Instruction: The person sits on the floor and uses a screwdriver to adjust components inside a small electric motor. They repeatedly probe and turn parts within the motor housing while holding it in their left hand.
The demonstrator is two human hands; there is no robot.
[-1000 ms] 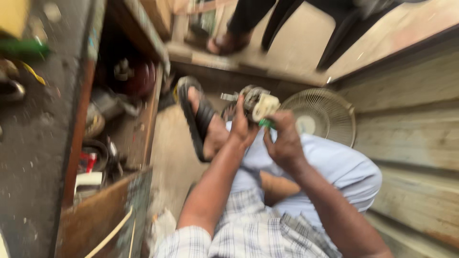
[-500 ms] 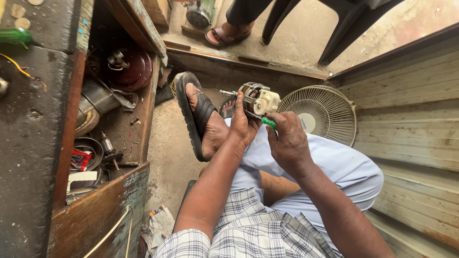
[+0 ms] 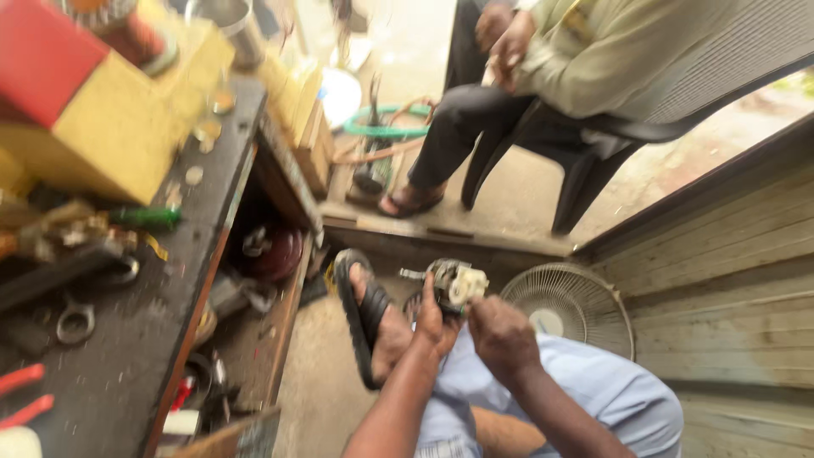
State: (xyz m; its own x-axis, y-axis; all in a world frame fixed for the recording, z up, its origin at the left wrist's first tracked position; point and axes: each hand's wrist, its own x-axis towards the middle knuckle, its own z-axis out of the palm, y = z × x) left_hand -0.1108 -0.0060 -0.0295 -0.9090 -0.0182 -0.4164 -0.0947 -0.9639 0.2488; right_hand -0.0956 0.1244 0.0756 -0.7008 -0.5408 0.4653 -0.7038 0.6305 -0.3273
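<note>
Nearest the camera, both forearms rise from the bottom edge over a raised knee in pale blue cloth. The left hand [image 3: 434, 326] is wrapped around the underside of a small fan motor [image 3: 449, 284], fingers curled tight on its body. The right hand [image 3: 500, 335] sits just beside it, fingers pinched together at the motor's cream-coloured plastic end; whether it grips a tool there, the blur won't let me tell. The motor is held up in the air above the knee, a short metal shaft poking out to the left.

Just left of the hands, a foot in a black sandal [image 3: 360, 318] is propped up, sole toward us. To the right, a round wire fan guard [image 3: 568, 309] leans against a wall of weathered wooden planks [image 3: 729, 280].

Along the left runs a dark, grimy workbench [image 3: 144, 339], crowded: a metal ring, red-handled pliers [image 3: 21, 394] at the near corner, a green-handled tool, and farther up a yellow and red box [image 3: 102, 119]. Under the bench, an open shelf holds a dark red round part [image 3: 275, 254] and loose scrap.

Beyond a low wooden sill, the concrete floor carries a coil of green hose [image 3: 386, 127]. Farthest off, another person [image 3: 543, 59] sits on a dark plastic chair [image 3: 610, 144], hands clasped, one sandalled foot forward.
</note>
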